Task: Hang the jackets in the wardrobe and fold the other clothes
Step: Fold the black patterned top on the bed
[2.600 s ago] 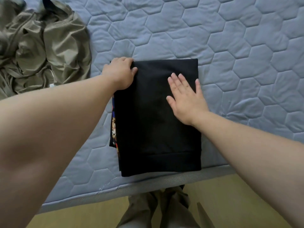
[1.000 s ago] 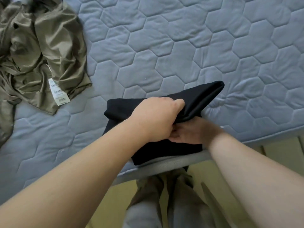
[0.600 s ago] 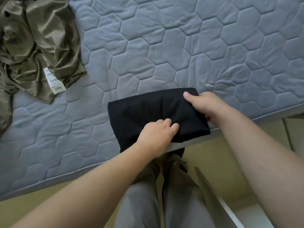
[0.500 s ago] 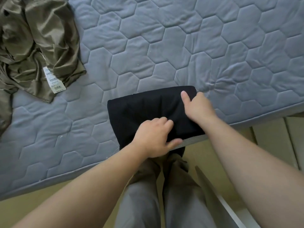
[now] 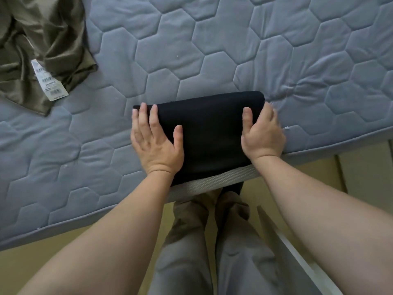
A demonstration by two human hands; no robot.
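A black garment (image 5: pixel 210 135), folded into a compact rectangle, lies on the grey quilted mattress (image 5: pixel 212 50) with its near side over the mattress edge. My left hand (image 5: pixel 155 141) lies flat on its left side, fingers straight and thumb on top. My right hand (image 5: pixel 262 133) holds its right edge, thumb on top and fingers curled round the side. A crumpled olive jacket (image 5: pixel 42 39) with a white tag (image 5: pixel 49 81) lies at the far left of the mattress, apart from both hands.
The mattress edge (image 5: pixel 212 182) runs diagonally just below the black garment. Below it are my legs in grey trousers (image 5: pixel 212 252) on a yellowish floor (image 5: pixel 42 262). A white-edged object (image 5: pixel 297 250) slants along the lower right.
The long black garment has been folded in half. In the last half second my left hand slid from its near edge to its left side, and my right hand moved to its right edge.
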